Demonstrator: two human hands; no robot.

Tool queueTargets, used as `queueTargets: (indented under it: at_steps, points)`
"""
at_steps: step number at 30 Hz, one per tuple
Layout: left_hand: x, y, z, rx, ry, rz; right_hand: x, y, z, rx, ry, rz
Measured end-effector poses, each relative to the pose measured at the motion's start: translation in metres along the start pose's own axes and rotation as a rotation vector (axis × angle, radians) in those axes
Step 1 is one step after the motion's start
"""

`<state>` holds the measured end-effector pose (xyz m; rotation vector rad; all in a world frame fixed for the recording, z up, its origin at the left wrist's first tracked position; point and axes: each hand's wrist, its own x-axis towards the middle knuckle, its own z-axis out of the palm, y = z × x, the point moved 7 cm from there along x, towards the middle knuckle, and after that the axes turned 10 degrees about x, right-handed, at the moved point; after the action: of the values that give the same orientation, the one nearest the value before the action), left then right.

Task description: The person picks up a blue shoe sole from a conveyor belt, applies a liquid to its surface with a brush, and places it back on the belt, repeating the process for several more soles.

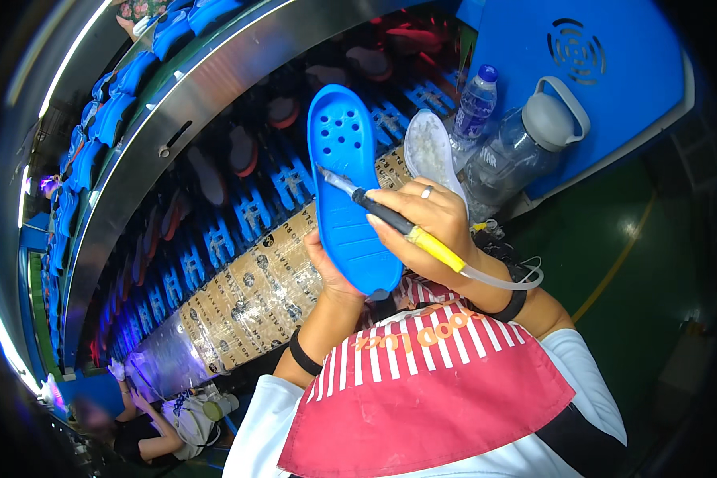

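My left hand [332,269] grips a blue shoe sole [346,211] from beneath, near its heel end, with most of the fingers hidden behind it. Round holes show in the sole's toe half, and thin lines cross its heel half. In my right hand [434,219] is a glue brush [390,213] with a black and yellow handle, a clear tube running from its back end. The pale brush tip meets the sole's left edge at mid-length. Just beyond my right hand lies a white sole-shaped piece [430,151] coated with whitish clumps.
Tape printed with repeated marks covers the brown bench edge [251,291]. Behind it a rack conveyor [255,215] carries several soles. A capped bottle [476,103] and a large clear jug [518,147] stand at the right, beside a blue cabinet [613,95]. Another person [163,430] works at lower left.
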<state>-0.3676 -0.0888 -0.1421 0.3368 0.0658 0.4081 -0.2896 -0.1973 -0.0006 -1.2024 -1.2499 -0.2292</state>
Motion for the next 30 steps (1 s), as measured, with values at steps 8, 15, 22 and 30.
queueTargets:
  at_steps: [8,15,22,30]
  points:
    - [0.018,0.013,0.034,0.203,-0.066,0.051,-0.011,-0.013,0.024,0.385,-0.369,0.034]
    - [0.02,0.031,0.054,0.206,-0.061,0.167,-0.019,-0.013,0.029,0.476,-0.413,0.071]
    - [0.016,0.058,0.06,0.337,-0.148,0.172,-0.03,0.012,0.015,0.389,-0.402,0.291]
    - [0.017,0.07,0.071,0.453,-0.163,0.157,-0.028,0.0,0.017,0.601,-0.433,0.292]
